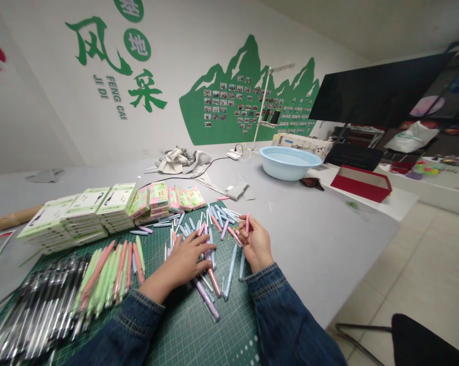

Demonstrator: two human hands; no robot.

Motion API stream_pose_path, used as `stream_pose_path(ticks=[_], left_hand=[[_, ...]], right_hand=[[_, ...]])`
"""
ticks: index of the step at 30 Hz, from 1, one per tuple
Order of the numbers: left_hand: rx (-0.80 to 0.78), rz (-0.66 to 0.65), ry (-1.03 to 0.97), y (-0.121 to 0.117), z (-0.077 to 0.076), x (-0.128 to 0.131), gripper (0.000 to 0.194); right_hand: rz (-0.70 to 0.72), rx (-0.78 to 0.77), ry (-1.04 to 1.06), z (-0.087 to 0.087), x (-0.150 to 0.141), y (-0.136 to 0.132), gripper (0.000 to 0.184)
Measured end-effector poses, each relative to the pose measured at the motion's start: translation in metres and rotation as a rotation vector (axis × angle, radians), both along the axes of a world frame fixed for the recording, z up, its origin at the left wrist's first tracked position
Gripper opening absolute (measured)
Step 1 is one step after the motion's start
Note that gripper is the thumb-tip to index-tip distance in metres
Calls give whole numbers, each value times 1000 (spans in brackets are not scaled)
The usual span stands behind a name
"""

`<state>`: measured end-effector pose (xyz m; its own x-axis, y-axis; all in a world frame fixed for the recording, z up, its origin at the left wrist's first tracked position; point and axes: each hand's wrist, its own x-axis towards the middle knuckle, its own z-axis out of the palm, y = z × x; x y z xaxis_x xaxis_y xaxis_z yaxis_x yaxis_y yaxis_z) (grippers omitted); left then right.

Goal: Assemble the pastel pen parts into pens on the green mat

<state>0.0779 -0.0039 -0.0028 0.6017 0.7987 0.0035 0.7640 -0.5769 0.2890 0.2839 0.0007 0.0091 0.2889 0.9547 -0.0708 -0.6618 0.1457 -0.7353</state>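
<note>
My right hand (258, 246) is closed around a pink pen barrel (247, 222), held upright at the right side of the loose pile. My left hand (185, 262) lies spread, fingers apart, over loose pen parts in blue, pink, purple and white. Under and around its fingers, some of these parts are hidden. A blue pen (230, 272) and a purple pen (207, 300) lie nearer to me on the green cutting mat (229, 335). Left of my left hand is a row of green and pink pens (111, 272), beside many black and clear pens (34, 305).
Stacked white-green boxes (88, 206) and pink-green boxes (159, 195) stand behind the mat. Further back are grey cloth pieces (181, 160), a light blue basin (288, 165) and a sewing machine (302, 143). A red box (361, 184) and a black chair (416, 335) are on the right.
</note>
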Motion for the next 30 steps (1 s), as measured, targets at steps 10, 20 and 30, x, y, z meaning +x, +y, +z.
stream_pose_path(ticks=[10,20,30], left_hand=[[36,77,-24,5,10,-12,51],[177,227,-64,22,8,-31,40],[157,291,-18,25,-1,-29,42]], right_hand=[[-68,-12,-96,-2,0,1,23],[172,-74,62,0,-6,0,13],[122,-75,-36,-4,-6,2,14]])
